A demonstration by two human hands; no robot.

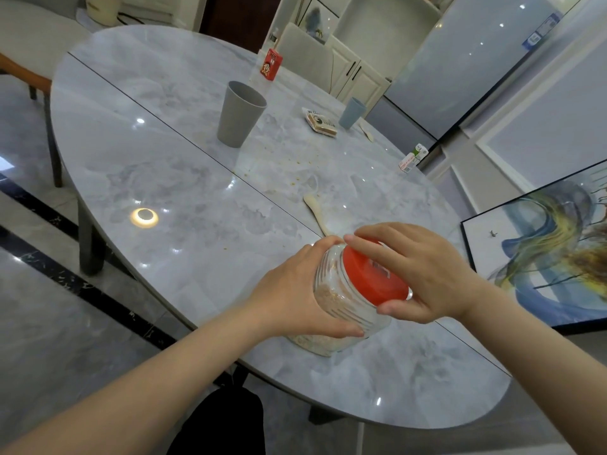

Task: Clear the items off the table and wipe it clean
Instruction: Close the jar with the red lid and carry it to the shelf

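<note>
Jar (pixel 341 300) of crumbs, lower middle: left hand (pixel 295 297) grips its side, right hand (pixel 423 274) grips its red lid (pixel 371 277).

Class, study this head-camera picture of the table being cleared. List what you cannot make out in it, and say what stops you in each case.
1. Head view: whether the red lid is screwed tight; the right hand covers its rim.
2. The jar base; the left hand hides part of it.
3. Print on the red carton, snack packet and small white carton: too small.
4. The dark object under the table: cut off by the bottom edge.
</note>
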